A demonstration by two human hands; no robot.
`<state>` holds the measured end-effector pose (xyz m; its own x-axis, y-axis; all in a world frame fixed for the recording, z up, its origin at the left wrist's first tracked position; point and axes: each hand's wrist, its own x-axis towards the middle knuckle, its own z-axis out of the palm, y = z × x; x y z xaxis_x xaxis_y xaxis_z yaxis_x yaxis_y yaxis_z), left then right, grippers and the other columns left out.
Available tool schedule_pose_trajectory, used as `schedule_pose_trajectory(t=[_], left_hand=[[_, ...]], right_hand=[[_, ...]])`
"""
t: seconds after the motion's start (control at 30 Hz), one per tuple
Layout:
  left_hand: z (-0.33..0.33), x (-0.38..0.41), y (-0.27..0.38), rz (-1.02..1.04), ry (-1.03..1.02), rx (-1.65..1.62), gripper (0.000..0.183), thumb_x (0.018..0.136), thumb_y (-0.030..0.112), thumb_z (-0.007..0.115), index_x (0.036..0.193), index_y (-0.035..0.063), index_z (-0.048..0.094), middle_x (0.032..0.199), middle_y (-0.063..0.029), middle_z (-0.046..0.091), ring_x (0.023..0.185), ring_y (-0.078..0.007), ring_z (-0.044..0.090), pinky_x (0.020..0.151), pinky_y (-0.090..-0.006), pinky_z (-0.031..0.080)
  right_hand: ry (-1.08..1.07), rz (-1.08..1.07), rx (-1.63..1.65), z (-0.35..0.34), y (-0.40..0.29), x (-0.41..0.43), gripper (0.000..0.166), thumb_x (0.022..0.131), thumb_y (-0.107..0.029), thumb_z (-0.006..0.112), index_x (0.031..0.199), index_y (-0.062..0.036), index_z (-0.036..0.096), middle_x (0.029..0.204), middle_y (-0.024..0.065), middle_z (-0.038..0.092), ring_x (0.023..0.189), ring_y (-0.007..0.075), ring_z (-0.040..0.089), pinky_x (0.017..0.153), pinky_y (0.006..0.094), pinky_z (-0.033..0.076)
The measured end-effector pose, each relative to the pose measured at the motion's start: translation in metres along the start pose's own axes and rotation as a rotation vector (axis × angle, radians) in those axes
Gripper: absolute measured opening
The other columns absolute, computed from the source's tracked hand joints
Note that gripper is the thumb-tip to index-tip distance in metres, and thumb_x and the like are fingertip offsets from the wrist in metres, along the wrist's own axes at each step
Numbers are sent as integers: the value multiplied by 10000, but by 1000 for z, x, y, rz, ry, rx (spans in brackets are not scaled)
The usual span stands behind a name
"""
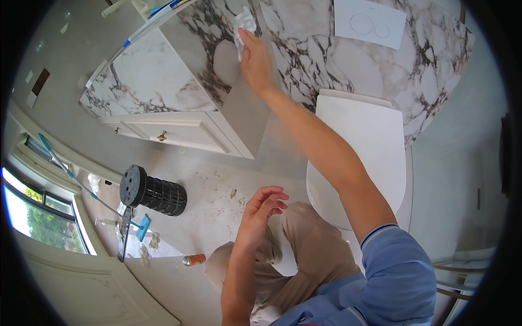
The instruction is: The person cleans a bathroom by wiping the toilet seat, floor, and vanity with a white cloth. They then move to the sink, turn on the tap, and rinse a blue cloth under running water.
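My right hand (pixel 257 61) reaches far forward and pinches a crumpled white cloth or wipe (pixel 245 21). The cloth lies against a dark-veined marble panel (pixel 200 36) at the side of the vanity (pixel 175 130). My left hand (pixel 263 210) hovers above my knees with its fingers loosely curled and apart, holding nothing. Under my outstretched right arm is a white toilet with its lid (pixel 359 134) down. Behind the toilet, a white dual flush plate (pixel 370 23) sits on the marble-patterned wall (pixel 363 69).
A black ribbed stool (pixel 153 191) lies or stands on the floor (pixel 212 179) to the left. Nearby are an orange spray can (pixel 194 260) and a long-handled mop with a blue head (pixel 143 228). Dirt specks mark the floor. A white panelled door (pixel 81 281) is at lower left.
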<state>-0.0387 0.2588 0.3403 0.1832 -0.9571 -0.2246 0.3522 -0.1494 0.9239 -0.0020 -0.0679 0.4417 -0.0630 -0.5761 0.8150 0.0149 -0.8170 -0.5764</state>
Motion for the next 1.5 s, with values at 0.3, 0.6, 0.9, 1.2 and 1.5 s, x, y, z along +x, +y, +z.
schedule_pose_trajectory(t=[0.3,0.6,0.9,1.2,1.5], left_hand=[[-6,-2,-2,-41,13,69,227,1029,119,505,1223,43,596,1106,-90,689,936,-153,636,850,-281,487],[-2,-1,-2,-52,-12,91,221,1036,141,519,1216,52,611,1115,-72,682,957,-149,630,876,-288,487],[2,5,-4,-29,-76,104,247,1040,183,539,1240,58,610,1116,-61,678,968,-149,625,884,-297,490],[-1,3,-6,-24,-87,135,255,1043,194,542,1248,59,611,1116,-60,679,968,-151,627,887,-297,491],[2,5,-1,-8,-61,136,266,1041,204,550,1262,65,604,1121,-59,679,963,-147,629,890,-299,491]], right_hand=[[-140,-184,74,-7,-86,-50,460,909,38,492,1359,-4,578,1395,231,565,1248,417,550,1079,412,441],[-259,107,-18,-21,-61,-8,396,924,-22,566,1312,-52,637,1256,199,664,1171,326,589,902,399,517],[126,-368,214,5,-116,20,272,854,-3,663,1115,-33,732,1115,153,716,1046,346,624,897,416,512],[20,-310,295,1,-155,8,281,864,8,669,1138,-36,718,1077,118,653,980,305,587,853,394,500],[127,-87,105,12,-84,42,267,926,-65,624,1178,-54,714,1076,130,657,977,285,638,809,363,521]])
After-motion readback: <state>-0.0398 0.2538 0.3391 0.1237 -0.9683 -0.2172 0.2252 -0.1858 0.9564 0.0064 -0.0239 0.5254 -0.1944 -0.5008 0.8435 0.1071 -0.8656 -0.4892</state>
